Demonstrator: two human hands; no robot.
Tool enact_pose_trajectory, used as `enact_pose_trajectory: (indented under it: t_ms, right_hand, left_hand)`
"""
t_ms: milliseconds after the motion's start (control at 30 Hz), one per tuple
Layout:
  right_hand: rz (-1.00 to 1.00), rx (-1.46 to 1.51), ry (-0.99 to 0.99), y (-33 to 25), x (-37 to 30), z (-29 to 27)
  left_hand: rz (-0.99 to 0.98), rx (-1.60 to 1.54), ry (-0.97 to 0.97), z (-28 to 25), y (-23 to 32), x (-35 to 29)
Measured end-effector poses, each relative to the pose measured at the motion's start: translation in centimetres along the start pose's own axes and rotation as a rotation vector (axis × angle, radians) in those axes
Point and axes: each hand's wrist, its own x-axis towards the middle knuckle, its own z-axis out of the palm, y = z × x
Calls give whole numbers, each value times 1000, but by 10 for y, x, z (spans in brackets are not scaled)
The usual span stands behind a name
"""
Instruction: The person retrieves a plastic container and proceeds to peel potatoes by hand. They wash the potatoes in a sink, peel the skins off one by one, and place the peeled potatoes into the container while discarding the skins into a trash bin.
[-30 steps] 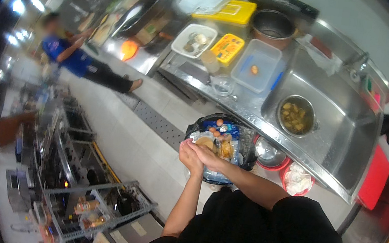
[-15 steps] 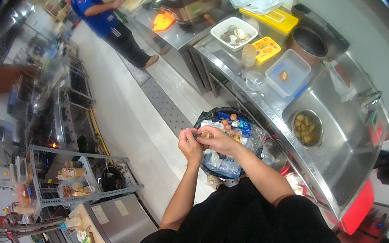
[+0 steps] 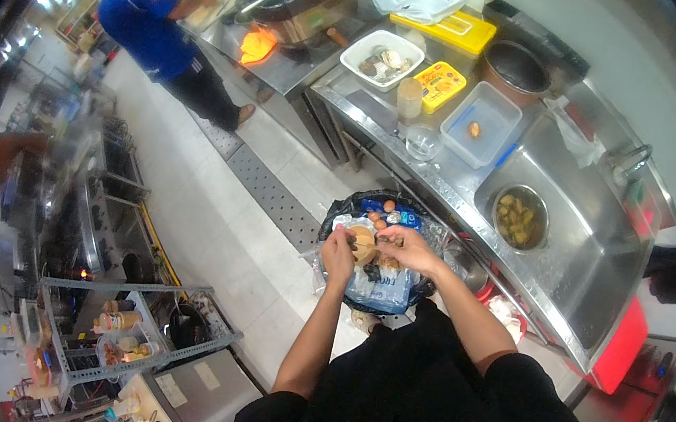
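Both of my hands are over a bin (image 3: 336,213) lined with a black bag. My left hand (image 3: 338,252) has its fingers closed around something small and dark. To its right, my right hand (image 3: 410,249) pinches a small brownish piece, too small to name. Between the hands shows a round tan thing (image 3: 364,247); I cannot tell whether it is held or lies in the bin. Eggshell-like brown pieces (image 3: 389,206) and crumpled blue and white packaging (image 3: 383,289) fill the bin.
Right of the bin is a steel sink (image 3: 581,243) holding a metal bowl (image 3: 544,231) of yellowish-brown pieces. On the counter are a clear plastic box (image 3: 500,113), a white tub (image 3: 357,67) and a brown pot (image 3: 533,91). A person in blue (image 3: 144,32) stands at the far left.
My hands have moved apart, and the round tan thing between them shows more. The whole view has shifted slightly. The person in blue now leans toward the far counter.
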Motion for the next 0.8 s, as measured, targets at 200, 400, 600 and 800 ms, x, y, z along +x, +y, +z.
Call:
enact_pose_trajectory:
  t_ms: [200, 400, 600, 800]
  right_hand:
    - [-105, -295, 191, 42, -8, -52]
    - [-56, -241, 209, 35, 5, -77]
    - [-98, -1, 156, 35, 25, -56]
    - [-205, -146, 89, 31, 27, -31]
  left_hand:
    - [-180, 134, 67, 48, -32, 18]
    - [46, 803, 192, 77, -34, 31]
    - [-427, -394, -421, 83, -6, -16]
    - [-288, -418, -371, 57, -32, -15]
